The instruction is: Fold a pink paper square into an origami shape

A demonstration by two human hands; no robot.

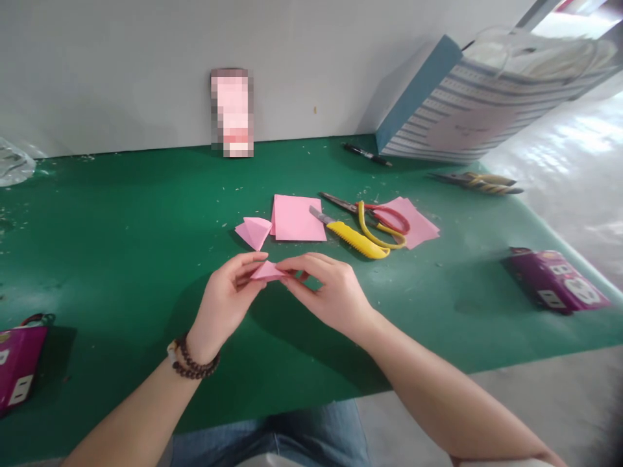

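Observation:
A small folded pink paper (267, 272) is held up between my two hands, over the green table. My left hand (228, 292) pinches its left side, with a beaded bracelet round the wrist. Fingers of my right hand (328, 288) are closed on its right end. Just beyond my left hand lies another folded pink piece (255, 231). Square pink sheets (298, 218) lie to its right, with the tip of a yellow-handled cutter (357, 240) resting on them. Scissors with red and yellow handles (382, 227) partly cover more pink paper (418, 224).
A phone (233, 113), blurred out, leans on the wall. A black pen (366, 154) lies near a striped bag (452, 110) at the back right, with pliers (479, 181) nearby. Purple packs rest at the right (557, 279) and left (22, 366) of the green table (121, 259).

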